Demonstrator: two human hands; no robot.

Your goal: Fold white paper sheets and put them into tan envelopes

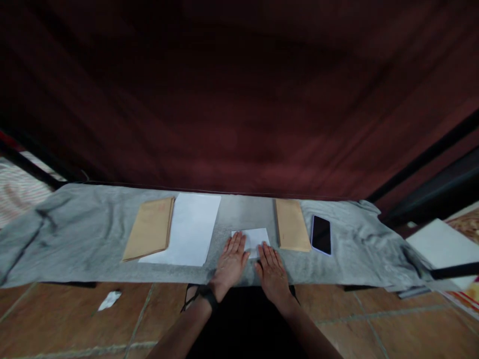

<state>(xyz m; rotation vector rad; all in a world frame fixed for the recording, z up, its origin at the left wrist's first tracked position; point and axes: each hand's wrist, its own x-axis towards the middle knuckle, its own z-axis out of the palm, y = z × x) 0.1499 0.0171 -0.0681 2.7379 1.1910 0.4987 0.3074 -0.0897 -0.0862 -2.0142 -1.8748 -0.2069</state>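
A small white folded paper [256,237] lies on the grey cloth in front of me. My left hand [232,257] rests flat on its left side, fingers stretched out. On the paper's lower right edge, my right hand [271,269] lies flat with its fingers extended. Both hands cover parts of the paper. Left of them is a stack of white paper sheets [194,227], partly overlapped by a pile of brown envelopes [149,229]. Just right of my hands lies another brown envelope stack [294,227].
A phone [321,235] with a pale purple edge lies right of the envelopes. Grey cloth [90,234] covers the long narrow table. A dark red curtain [232,124] hangs behind it. A crumpled white scrap [110,300] is on the tiled floor. A white board [445,247] stands far right.
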